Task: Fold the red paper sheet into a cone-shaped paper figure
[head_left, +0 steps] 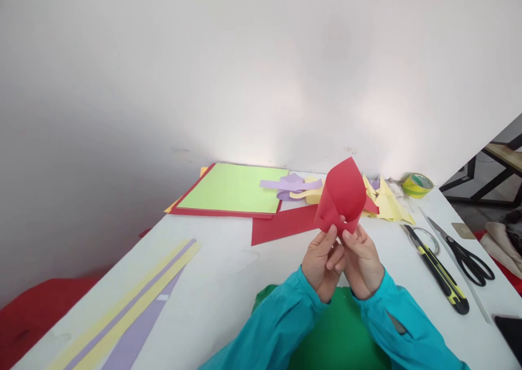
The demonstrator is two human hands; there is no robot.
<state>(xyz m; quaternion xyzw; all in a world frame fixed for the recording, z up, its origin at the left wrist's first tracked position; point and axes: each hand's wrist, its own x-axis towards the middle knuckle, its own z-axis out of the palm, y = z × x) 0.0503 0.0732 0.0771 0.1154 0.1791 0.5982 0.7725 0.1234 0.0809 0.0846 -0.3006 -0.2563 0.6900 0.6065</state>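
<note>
A red sheet of paper (pixel 341 193), curled into an open roll, is held up over the table at centre right. My left hand (pixel 324 261) pinches its lower edge, thumb on the near side and fingers curled under. Close beside it, my right hand (pixel 362 261) grips the same lower edge with the thumb in front. The two thumbs are slightly apart, and a small gap shows in the paper above them. Behind the roll, a flat red paper strip (pixel 281 224) lies on the table, its right end hidden by the roll.
A stack topped by a light green sheet (pixel 232 188) lies at the back. Purple strips (pixel 291 185) and folded yellow paper (pixel 389 204) are behind the roll. On the right lie a utility knife (pixel 438 272), scissors (pixel 465 253) and tape (pixel 416 185). Long yellow strips (pixel 150 288) lie left.
</note>
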